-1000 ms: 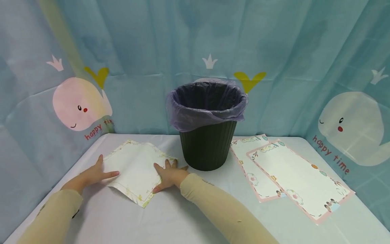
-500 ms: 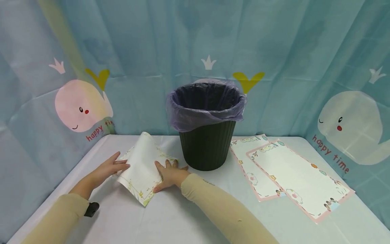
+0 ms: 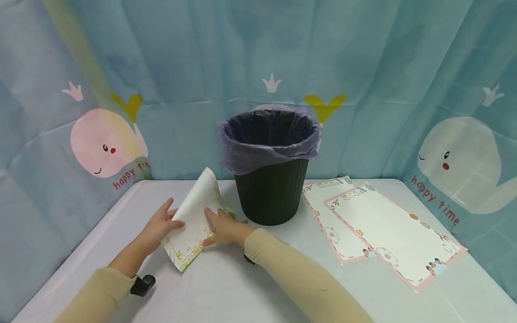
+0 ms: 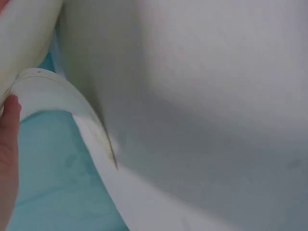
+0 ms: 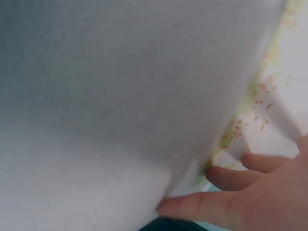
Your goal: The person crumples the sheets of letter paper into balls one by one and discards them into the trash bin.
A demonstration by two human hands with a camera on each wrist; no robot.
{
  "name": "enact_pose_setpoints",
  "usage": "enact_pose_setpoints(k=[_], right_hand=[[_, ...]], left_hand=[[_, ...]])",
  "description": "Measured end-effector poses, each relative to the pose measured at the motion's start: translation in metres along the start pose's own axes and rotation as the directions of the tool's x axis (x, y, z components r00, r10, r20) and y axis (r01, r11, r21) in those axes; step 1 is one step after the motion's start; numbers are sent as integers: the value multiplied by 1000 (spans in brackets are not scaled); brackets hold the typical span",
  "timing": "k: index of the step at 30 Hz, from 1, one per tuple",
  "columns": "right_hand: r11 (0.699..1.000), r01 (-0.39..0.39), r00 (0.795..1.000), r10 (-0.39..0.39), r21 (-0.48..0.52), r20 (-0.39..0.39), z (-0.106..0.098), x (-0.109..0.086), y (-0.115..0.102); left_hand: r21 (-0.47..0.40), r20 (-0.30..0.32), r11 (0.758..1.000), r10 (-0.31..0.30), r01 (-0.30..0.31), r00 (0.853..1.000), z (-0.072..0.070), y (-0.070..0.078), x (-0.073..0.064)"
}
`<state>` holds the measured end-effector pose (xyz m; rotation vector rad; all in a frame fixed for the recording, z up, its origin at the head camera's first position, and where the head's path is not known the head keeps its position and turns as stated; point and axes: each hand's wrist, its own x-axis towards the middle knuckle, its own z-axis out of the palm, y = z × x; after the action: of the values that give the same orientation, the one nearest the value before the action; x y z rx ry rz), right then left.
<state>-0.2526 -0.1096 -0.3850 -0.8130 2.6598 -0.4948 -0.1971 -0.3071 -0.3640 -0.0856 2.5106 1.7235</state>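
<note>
A white sheet of paper with a yellow-green floral border lies at the left of the table, its left side raised and curled over to the right. My left hand holds that raised side between thumb and fingers; the left wrist view catches one finger against the bent paper. Along the opposite edge my right hand rests with fingers spread, pressing the sheet down. In the right wrist view the fingers of this right hand lie extended at the printed border.
A dark bin with a purple bag liner stands just beyond my right hand. Two pink-bordered sheets overlap on the right, the upper sheet partly covering the lower sheet. Behind the table hangs a blue curtain.
My left hand has moved right and lifted the sheet's left side, which lay nearly flat and now curls over. My right hand stays at the right edge.
</note>
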Motion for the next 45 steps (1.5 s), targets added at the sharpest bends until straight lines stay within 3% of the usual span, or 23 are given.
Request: enact_pose_setpoints(k=[3,7,10,13,16,21,24,26,28,29,34,37,39,42,45], right_hand=[[975,68,996,-53,210,-73,-9,-4,8],[883,129,981,-49,451,-185,-21,-10,19],[826,196,963,-59,528,-264,-28,-15,24],[791,258,946,-90,554,-312,-32,-22,27],[777,300,930,-110,553,-351,-34,-32,27],[717,362,905,-116,596,-410,-36,-53,24],[639,414,892,-143,648,-429,-39,-68,24],[584,457,876,-169,670,-451,-42,-78,25],[530,494,859,-176,690,-480,-45,-88,27],[517,512,846,-165,686,-507,-46,-92,29],[507,532,800,-37,678,-599,-49,-111,44],[496,536,783,9,683,-622,-53,-119,54],[500,548,769,14,670,-639,-56,-124,59],[521,575,740,-3,631,-672,-61,-130,66],[564,617,689,-52,548,-723,-64,-135,72]], left_hand=[[-4,-38,1000,28,-29,999,0,4,-9],[-85,-54,992,85,-89,995,-9,7,-27],[-206,-20,969,131,-133,991,-21,8,-42],[-305,44,936,196,-173,980,-31,7,-54],[-367,109,905,270,-214,957,-39,4,-61],[-474,214,846,382,-247,899,-47,0,-65],[-491,247,831,421,-261,873,-45,2,-65],[-469,251,838,429,-279,868,-39,7,-64],[-429,247,854,425,-295,871,-31,12,-63],[-406,244,865,415,-296,876,-26,15,-62],[-261,224,927,328,-268,918,2,30,-60],[-195,214,951,281,-241,936,17,38,-58],[-164,205,959,261,-230,943,27,42,-57],[-115,156,976,204,-187,966,41,49,-54],[-73,78,989,136,-130,988,53,55,-51]])
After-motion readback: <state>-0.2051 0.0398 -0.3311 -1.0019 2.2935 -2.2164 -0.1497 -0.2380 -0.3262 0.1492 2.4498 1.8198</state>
